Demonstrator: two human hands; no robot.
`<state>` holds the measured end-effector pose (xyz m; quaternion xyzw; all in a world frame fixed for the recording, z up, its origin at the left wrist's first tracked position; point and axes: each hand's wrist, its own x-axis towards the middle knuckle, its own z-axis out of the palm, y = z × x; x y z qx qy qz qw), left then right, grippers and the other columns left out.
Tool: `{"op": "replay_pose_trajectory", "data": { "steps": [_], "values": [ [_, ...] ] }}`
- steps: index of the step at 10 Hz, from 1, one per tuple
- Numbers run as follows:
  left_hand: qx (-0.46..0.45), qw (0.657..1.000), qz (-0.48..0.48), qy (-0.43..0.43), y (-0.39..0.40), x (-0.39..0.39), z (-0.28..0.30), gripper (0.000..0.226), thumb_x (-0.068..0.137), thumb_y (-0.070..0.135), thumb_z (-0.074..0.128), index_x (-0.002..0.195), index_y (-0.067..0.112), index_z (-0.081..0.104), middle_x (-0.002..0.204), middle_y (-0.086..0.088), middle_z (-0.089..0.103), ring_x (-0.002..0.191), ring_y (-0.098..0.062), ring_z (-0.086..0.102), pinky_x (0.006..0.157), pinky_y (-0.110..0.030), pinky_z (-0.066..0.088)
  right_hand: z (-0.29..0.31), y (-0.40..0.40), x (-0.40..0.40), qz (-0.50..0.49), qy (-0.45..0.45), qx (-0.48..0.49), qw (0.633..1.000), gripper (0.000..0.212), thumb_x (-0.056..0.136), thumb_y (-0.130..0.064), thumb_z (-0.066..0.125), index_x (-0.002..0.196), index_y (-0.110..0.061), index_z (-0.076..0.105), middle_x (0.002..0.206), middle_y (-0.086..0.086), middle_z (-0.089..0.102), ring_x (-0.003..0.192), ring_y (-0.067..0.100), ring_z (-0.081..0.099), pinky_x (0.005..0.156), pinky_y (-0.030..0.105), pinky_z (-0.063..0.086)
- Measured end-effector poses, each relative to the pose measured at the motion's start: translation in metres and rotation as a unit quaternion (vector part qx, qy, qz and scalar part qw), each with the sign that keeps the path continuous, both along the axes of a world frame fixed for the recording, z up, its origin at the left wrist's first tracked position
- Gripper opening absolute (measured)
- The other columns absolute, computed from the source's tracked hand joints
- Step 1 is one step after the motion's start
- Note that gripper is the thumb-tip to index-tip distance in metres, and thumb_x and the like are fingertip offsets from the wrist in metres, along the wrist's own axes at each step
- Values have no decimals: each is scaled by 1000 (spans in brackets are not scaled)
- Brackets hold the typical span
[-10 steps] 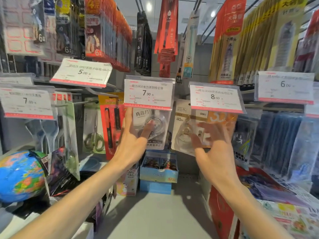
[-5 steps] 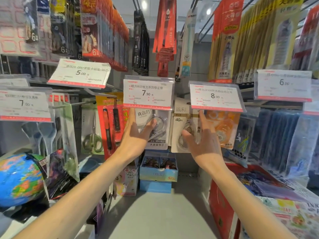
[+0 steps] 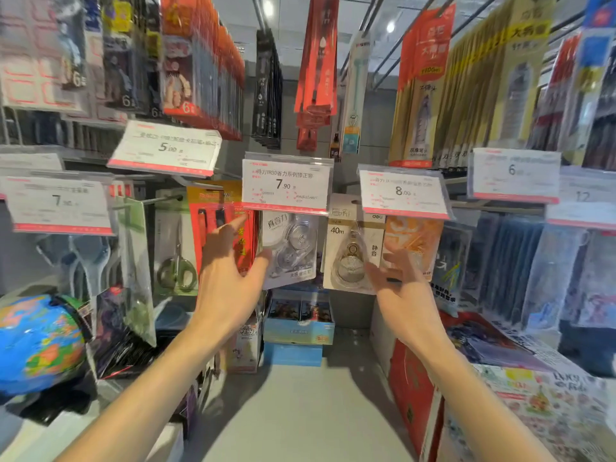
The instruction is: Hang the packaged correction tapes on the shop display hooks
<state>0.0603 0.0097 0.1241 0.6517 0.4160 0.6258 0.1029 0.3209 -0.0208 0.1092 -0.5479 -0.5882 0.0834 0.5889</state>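
Observation:
A clear-packed correction tape hangs on a hook under the 7.90 price tag. To its right hangs a cream-carded 40 m correction tape, partly under the 8.00 price tag, with an orange pack behind it. My left hand is spread just left of the clear pack, thumb near its edge, holding nothing. My right hand is spread just right of the cream pack, fingers apart, holding nothing.
Red pen packs and scissors hang at the left, blue pouches at the right. A globe sits low left. Blue boxes stand on the grey shelf; a red box is at the right.
Both hands have drawn back off the two hanging correction tape packs, the left moving left, the right moving right and down. The packs stay on their hooks.

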Motion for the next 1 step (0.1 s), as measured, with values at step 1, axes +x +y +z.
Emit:
{"op": "replay_pose_trajectory", "data": {
  "steps": [1],
  "values": [
    [-5, 1000, 14, -20, -19, -3, 4, 37, 95, 37, 67, 128, 30, 52, 111, 4, 62, 105, -19, 64, 91, -45, 54, 7, -24, 2, -26, -16, 10, 999, 44, 99, -53, 57, 139, -42, 46, 114, -31, 60, 100, -11, 62, 78, 20, 48]
  ]
}}
